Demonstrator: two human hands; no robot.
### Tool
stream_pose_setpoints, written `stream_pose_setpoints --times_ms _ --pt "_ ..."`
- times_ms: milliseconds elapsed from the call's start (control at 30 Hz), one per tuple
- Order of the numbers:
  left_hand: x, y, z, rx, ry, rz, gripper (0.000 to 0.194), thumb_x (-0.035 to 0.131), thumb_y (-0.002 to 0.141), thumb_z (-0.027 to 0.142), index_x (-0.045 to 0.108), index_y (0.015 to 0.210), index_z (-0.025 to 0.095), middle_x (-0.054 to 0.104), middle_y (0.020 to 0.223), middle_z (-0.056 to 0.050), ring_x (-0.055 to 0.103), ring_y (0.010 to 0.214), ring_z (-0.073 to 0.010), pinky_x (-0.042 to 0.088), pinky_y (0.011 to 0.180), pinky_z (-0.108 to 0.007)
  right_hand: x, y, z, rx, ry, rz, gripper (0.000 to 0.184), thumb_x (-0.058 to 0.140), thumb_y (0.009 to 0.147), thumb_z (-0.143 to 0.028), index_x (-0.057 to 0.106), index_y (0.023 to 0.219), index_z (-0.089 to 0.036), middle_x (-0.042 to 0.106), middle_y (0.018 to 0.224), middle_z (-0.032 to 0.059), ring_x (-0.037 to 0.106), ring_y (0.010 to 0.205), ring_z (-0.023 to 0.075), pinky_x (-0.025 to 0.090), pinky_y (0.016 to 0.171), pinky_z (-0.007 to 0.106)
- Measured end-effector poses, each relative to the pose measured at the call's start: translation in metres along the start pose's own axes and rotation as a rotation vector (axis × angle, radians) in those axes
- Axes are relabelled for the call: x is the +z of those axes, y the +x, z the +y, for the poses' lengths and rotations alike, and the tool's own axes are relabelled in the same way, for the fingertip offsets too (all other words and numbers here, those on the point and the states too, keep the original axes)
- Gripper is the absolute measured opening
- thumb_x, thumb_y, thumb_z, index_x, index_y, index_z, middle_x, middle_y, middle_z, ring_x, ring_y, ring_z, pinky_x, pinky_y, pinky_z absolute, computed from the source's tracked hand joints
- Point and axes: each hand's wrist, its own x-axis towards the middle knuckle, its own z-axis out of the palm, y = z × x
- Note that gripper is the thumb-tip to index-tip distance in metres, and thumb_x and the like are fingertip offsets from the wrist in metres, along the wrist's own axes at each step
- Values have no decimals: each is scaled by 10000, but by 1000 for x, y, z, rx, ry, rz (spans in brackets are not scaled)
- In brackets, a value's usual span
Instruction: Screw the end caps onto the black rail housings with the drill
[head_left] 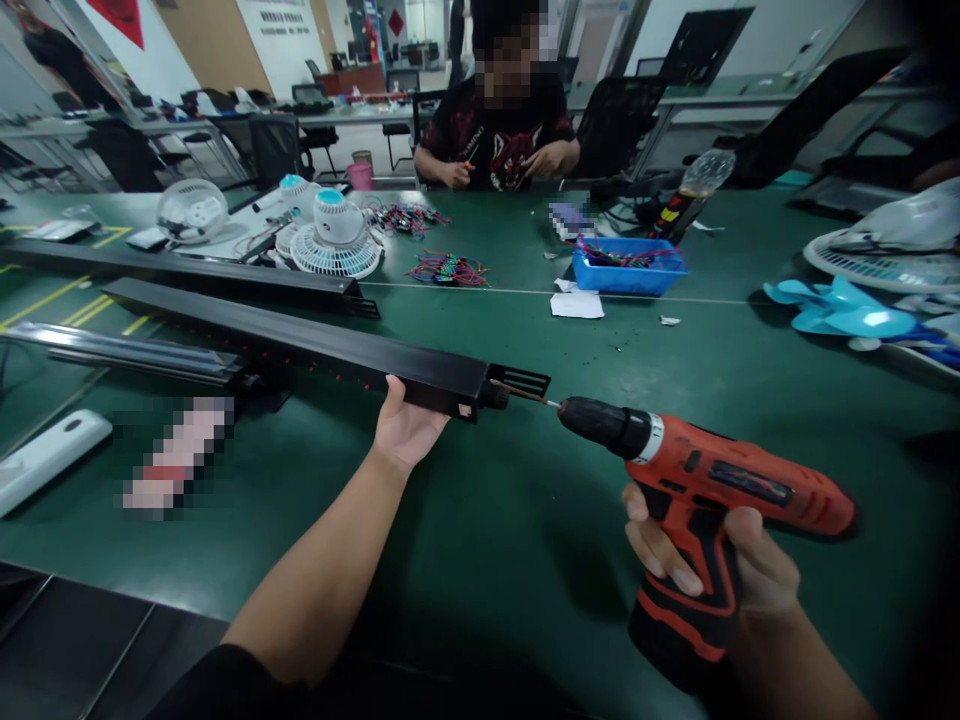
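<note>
My left hand (409,425) cups the near end of a long black rectangular housing (322,345) from below, its thumb up against the side. A slotted black bracket (521,380) and a round black knob (495,397) stick out of that end. In my right hand (757,560) is an orange and black cordless drill (720,480), fingers wrapped round its handle. The drill's long thin bit (536,397) points left and reaches the housing's end beside the bracket. Whether its tip sits on a screw is too small to tell.
A second black housing (225,275) lies behind. Upturned white fans (337,235), wired parts (448,268), a blue bin (630,268) and a bottle (690,195) stand farther back. Blue fan blades (847,308) lie right; a silver bar (127,352) and white cover (52,460) left. A person (499,130) sits opposite.
</note>
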Motion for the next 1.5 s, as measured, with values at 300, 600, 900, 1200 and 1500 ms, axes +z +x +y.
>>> stream_pose_setpoints --times_ms 300,600,900,1200,1500 --pt "1 -1 -1 14 -3 -41 748 855 848 693 713 1401 211 778 1369 -131 680 1364 -369 641 948 -423 0 2 1 61 -3 -12 572 636 977 -745 859 1116 -237 608 531 31 456 437 179 402 490 315" --pt "0 -1 -1 12 29 -17 759 828 863 718 709 1406 202 747 1437 -136 597 1478 -373 607 1072 -440 0 0 4 61 7 26 571 642 972 -749 852 1131 -242 592 516 18 407 410 160 397 478 306" --pt "3 -2 -2 5 40 -16 748 822 852 737 713 1381 219 766 1378 -143 647 1399 -403 640 947 -451 3 2 -2 67 -19 25 580 654 956 -741 849 1067 -206 581 504 28 377 384 158 403 455 314" --pt "8 -4 -1 -12 53 29 832 805 839 775 678 1433 207 761 1362 -166 647 1371 -420 617 921 -461 1 1 -1 90 26 26 555 649 965 -728 850 1066 -220 554 507 12 365 388 146 404 463 303" --pt "8 -4 -1 2 69 -12 853 867 783 760 702 1406 201 769 1354 -164 668 1335 -419 620 873 -436 3 4 -2 106 62 58 516 709 928 -714 817 1052 -225 530 504 -5 307 375 127 403 434 299"
